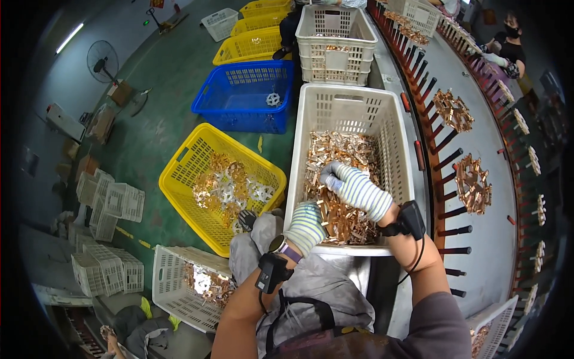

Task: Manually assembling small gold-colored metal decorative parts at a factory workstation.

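A white plastic crate (349,96) in front of me holds a heap of small copper-coloured metal pieces (341,149). Both my hands wear striped knit gloves. Over the middle of the heap is my right hand (357,186), its fingers curled down; whatever they may grip is hidden beneath the glove. At the crate's near left corner, my left hand (306,227) reaches over the rim beside the pieces. Its fingertips point away from me, and I cannot see whether they hold anything.
A yellow basket (179,157) of gold and silver parts stands left; a blue basket (206,99) lies beyond it. Another white crate (173,299) sits at lower left. Stacked white crates (335,57) stand ahead. Along the right runs a rack of dark-handled rods (447,158) with copper-coloured clusters (473,184).
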`<state>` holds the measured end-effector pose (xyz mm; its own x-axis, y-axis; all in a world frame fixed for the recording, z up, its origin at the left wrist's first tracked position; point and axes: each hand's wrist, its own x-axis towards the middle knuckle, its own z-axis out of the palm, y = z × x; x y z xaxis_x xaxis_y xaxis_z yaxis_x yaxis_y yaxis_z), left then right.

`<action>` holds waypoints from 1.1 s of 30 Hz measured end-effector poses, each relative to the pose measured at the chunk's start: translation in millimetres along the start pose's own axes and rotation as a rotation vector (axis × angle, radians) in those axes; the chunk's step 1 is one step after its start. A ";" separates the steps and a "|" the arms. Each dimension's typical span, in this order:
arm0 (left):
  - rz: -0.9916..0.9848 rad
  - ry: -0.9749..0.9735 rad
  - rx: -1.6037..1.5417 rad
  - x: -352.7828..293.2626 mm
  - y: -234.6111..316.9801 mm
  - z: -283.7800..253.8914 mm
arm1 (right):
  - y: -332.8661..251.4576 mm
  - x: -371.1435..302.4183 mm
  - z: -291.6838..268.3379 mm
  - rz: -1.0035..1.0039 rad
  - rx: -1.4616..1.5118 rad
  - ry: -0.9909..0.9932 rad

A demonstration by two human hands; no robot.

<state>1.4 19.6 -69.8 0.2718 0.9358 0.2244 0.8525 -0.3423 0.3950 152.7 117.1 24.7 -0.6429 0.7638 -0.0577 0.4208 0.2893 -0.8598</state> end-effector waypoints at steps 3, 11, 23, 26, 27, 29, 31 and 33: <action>-0.139 -0.017 -0.141 -4.4 2.7 6.7 | -4.4 -6.0 6.3 -0.014 0.017 0.035; 0.120 -0.068 -0.011 -16.2 6.9 -3.5 | -15.5 -18.0 -19.9 -0.067 1.266 0.134; 0.380 0.180 0.104 2.7 -13.5 37.8 | -27.8 -18.0 14.4 -0.213 -0.314 0.021; 0.321 0.089 0.080 2.1 -15.7 39.1 | -36.0 -24.8 10.5 -0.056 0.558 -0.151; 0.301 0.059 0.072 2.1 -16.8 39.5 | -34.8 -25.6 5.3 -0.229 0.511 0.074; 0.275 0.003 0.051 5.6 -14.2 41.1 | -9.0 -12.0 -24.1 -0.269 1.366 0.131; 0.232 -0.059 0.036 2.7 -17.3 42.9 | -18.0 -14.6 -47.0 -0.267 1.141 0.325; 0.193 -0.120 0.019 1.0 -19.5 44.8 | -2.6 -12.7 -36.8 -0.118 0.361 0.397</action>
<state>5.1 31.0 -117.2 0.4806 0.8570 0.1860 0.7876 -0.5150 0.3383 183.3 127.9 46.3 -0.3525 0.9173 0.1853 0.0691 0.2230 -0.9724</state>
